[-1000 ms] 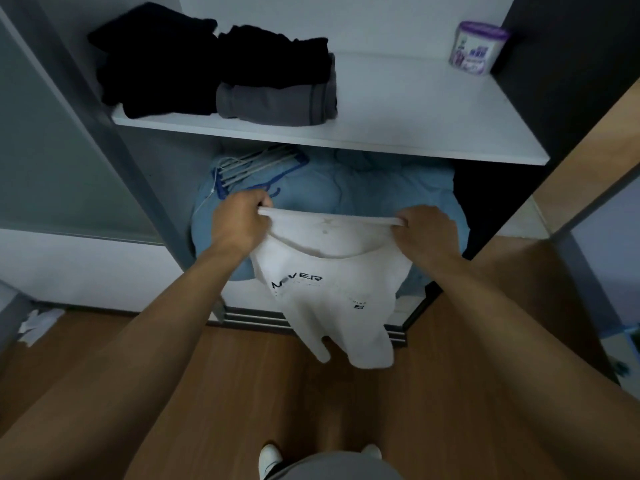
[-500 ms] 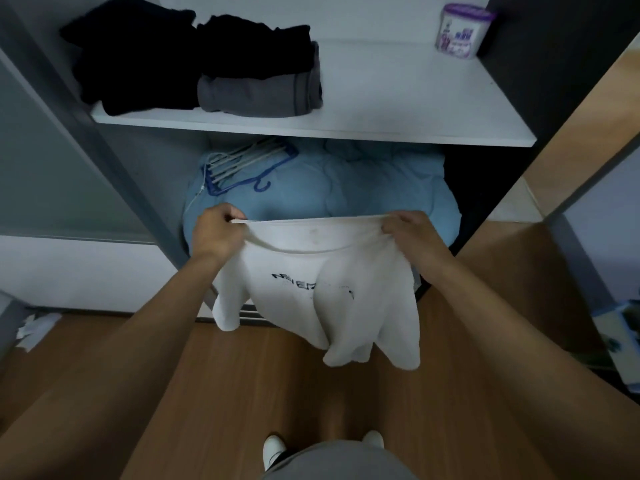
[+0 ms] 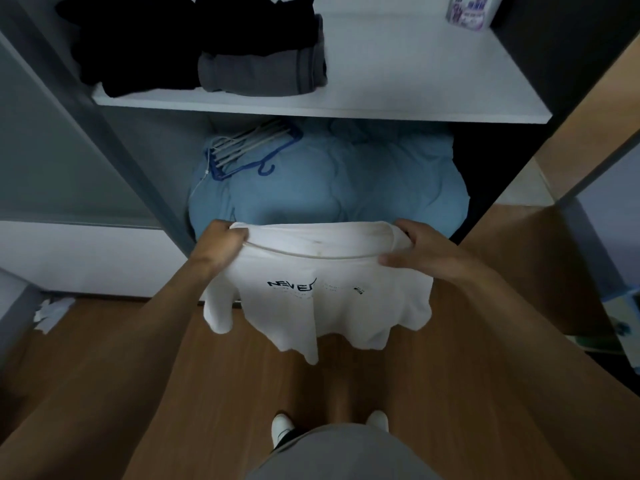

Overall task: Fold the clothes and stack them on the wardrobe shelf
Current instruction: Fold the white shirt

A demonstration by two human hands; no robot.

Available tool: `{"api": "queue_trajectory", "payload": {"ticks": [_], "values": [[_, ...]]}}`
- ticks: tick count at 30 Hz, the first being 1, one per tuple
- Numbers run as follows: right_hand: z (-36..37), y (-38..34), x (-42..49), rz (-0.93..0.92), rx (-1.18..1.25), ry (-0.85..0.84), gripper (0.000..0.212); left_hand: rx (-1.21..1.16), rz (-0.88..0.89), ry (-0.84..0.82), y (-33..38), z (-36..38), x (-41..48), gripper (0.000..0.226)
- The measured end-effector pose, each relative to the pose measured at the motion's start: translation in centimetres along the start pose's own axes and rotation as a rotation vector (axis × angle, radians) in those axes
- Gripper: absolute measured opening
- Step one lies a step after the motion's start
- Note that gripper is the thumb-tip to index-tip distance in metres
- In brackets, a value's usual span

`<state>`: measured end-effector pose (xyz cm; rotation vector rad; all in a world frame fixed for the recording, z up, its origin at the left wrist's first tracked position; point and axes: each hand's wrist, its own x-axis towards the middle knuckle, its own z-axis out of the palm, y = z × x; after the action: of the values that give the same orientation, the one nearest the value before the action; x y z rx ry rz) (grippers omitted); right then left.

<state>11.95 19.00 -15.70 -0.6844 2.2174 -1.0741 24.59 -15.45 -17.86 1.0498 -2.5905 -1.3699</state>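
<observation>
White T-shirt [image 3: 332,299] hangs in front of the open wardrobe, above the wooden floor [image 3: 225,393], its top edge pinched at each end by the left hand [image 3: 218,242] and right hand [image 3: 420,249]; on the white shelf [image 3: 398,81] above sit what look like folded dark clothes [image 3: 207,43]

A home bedroom: wardrobe shelf [image 3: 381,109], hangers [image 3: 249,147], bedding [image 3: 346,188].

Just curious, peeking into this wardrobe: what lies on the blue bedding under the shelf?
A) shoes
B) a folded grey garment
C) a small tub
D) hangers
D: a bundle of hangers lies on the blue bedding, below the shelf.
</observation>
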Motion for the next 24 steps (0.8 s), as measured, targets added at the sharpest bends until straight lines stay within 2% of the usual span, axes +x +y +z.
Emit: {"api": "queue_trajectory", "payload": {"ticks": [2,5,9,12,15,17,21,24], "values": [[-0.3,0.4,0.1,-0.006,-0.065,0.063,0.023,-0.046,0.092,-0.16,-0.9,-0.6,-0.1,0.027],[-0.5,0.9,0.4,-0.031,-0.043,0.303,0.03,0.02,0.196,-0.434,-0.8,-1.3,-0.9,0.029],[0.4,0.9,0.4,0.028,-0.008,0.551,0.032,0.06,0.168,-0.588,0.3,-0.1,-1.5,0.033],[1.1,0.8,0.0,0.128,-0.042,0.631,0.032,0.072,0.219,-0.478,1.3,1.3,-2.3,0.028],[2.5,-0.5,-0.5,0.159,0.013,0.629,0.033,-0.043,0.161,-0.335,2.7,2.9,-3.5,0.061],[3.7,-1.9,-0.7,0.166,0.143,0.569,0.036,-0.107,0.148,-0.28,3.9,4.0,-4.4,0.07],[5.8,-4.1,-0.7,0.143,0.219,0.446,0.029,-0.118,0.237,-0.138,6.6,6.3,-5.9,0.058],[6.8,-5.0,-0.5,0.16,0.386,0.341,0.022,-0.046,0.332,-0.167,7.5,7.3,-6.5,0.058]]}}
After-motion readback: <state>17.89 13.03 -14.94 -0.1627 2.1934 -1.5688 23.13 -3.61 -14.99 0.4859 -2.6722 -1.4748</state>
